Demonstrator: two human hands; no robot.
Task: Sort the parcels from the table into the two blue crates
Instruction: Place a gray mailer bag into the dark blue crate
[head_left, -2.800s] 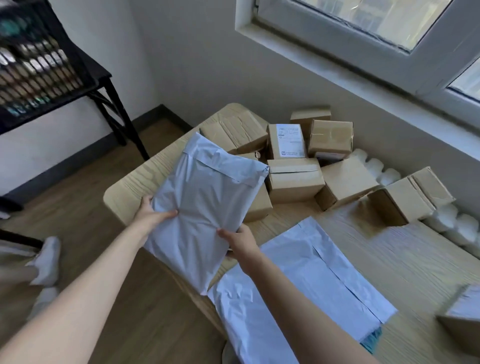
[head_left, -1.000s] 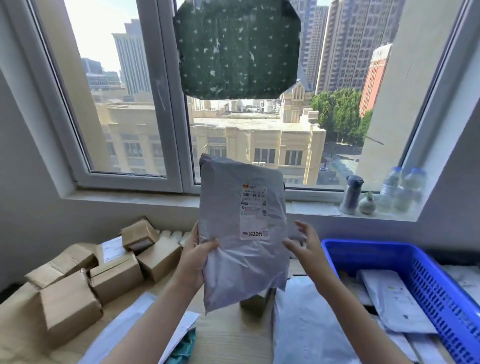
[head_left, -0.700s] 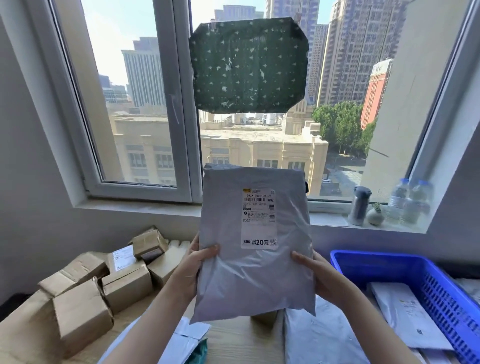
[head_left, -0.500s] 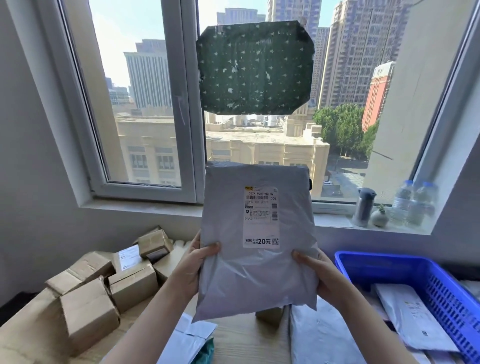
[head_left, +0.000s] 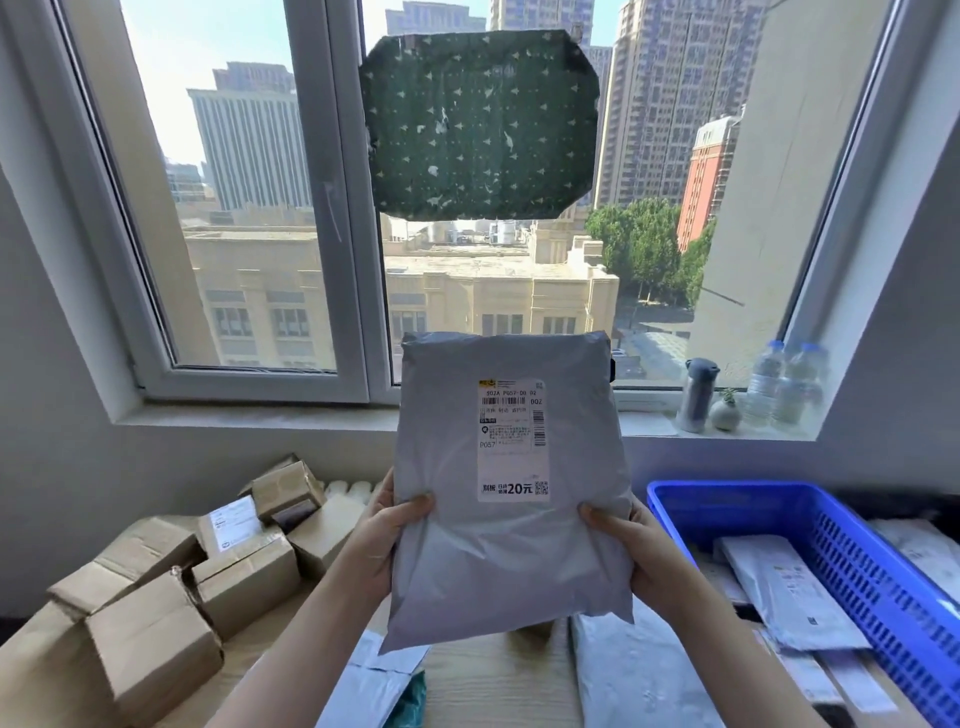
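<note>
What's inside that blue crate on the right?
The blue crate holds several flat white mailer bags with labels, overlapping. Whatever lies beneath them, and the crate's near end, cannot be seen.

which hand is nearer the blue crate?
Right. The right hand grips the grey mailer beside the blue crate; the left hand holds the mailer's far side.

Lower left of frame: stacked cardboard boxes (head_left: 197, 587) crowd the desk (head_left: 498, 680), no way thru. Centre bottom: bare strip of desk between two flat mailers (head_left: 639, 675), open. Lower right: blue crate (head_left: 852, 561) open on top, part-filled w/ flat parcels; its wall blocks sideways entry.
</note>
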